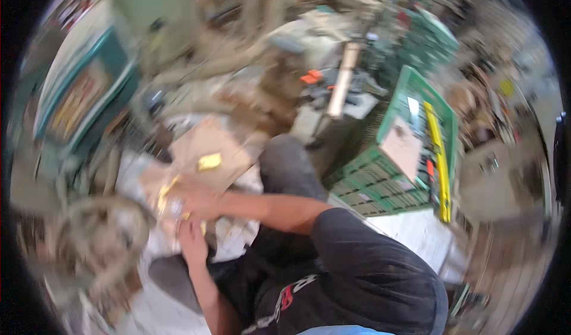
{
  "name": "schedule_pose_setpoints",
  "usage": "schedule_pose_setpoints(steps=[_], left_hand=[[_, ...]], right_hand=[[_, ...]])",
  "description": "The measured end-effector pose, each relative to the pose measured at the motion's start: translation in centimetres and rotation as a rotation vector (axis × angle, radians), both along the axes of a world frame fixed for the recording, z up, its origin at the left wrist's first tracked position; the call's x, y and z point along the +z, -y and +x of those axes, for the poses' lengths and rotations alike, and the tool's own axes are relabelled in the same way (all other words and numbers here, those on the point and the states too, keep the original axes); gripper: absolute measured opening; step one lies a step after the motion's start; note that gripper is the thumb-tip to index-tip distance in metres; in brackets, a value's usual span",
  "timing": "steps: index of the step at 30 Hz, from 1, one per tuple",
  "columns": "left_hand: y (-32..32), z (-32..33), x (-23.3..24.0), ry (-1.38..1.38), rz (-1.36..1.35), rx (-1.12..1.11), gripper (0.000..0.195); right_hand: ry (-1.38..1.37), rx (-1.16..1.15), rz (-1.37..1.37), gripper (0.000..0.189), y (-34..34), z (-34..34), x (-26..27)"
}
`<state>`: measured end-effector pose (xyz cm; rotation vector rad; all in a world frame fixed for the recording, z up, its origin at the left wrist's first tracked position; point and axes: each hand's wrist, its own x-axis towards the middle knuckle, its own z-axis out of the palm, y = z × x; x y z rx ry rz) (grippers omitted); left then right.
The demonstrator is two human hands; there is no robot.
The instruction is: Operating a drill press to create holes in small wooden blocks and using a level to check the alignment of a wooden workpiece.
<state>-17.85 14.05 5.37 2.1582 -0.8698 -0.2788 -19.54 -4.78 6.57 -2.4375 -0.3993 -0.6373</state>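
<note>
In the head view, both hands meet left of centre over a pale sheet or board. My right hand reaches in across the body and lies over a blurred yellow and shiny clear item, perhaps a plastic bag. Just below it, my left hand touches the near side of that item. Blur hides the fingertips and the exact grip of each hand. A small yellow piece lies on a light brown board beyond the right hand.
Right of the knees stands a green plastic crate holding a yellow spirit level and other tools. A wooden strip lies beyond the knees. A round rim is at the left, a teal-framed object at the upper left.
</note>
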Motion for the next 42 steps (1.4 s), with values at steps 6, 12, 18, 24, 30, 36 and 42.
schedule_pose_setpoints(steps=[6,12,18,24,30,36,42], left_hand=[[0.8,-0.6,0.0,0.117,-0.176,0.076,0.026],[0.2,-1.3,-0.2,-0.009,-0.339,0.154,0.031],[0.4,-1.0,0.6,-0.198,-0.399,0.276,0.030],[0.5,-1.0,1.8,-0.380,-0.400,0.373,0.033],[0.0,-0.9,1.2,-0.322,-0.371,0.380,0.035],[-0.4,-1.3,1.7,-0.363,-0.310,0.346,0.037],[-0.2,-1.4,1.3,-0.365,-0.398,0.356,0.036]], right_hand=[[-0.347,0.023,-0.078,0.045,1.5,-1.1,2.5],[-0.561,0.022,-0.174,0.029,1.0,-0.5,6.3],[-0.269,0.165,-0.115,0.029,2.2,-1.3,6.5],[-0.247,0.178,0.335,0.038,1.8,-3.5,8.1],[-0.480,0.206,0.913,0.043,1.3,-5.9,9.6],[-0.381,0.216,1.014,0.044,0.0,-6.8,10.1],[-0.343,0.193,1.017,0.034,0.7,-7.3,9.2]])
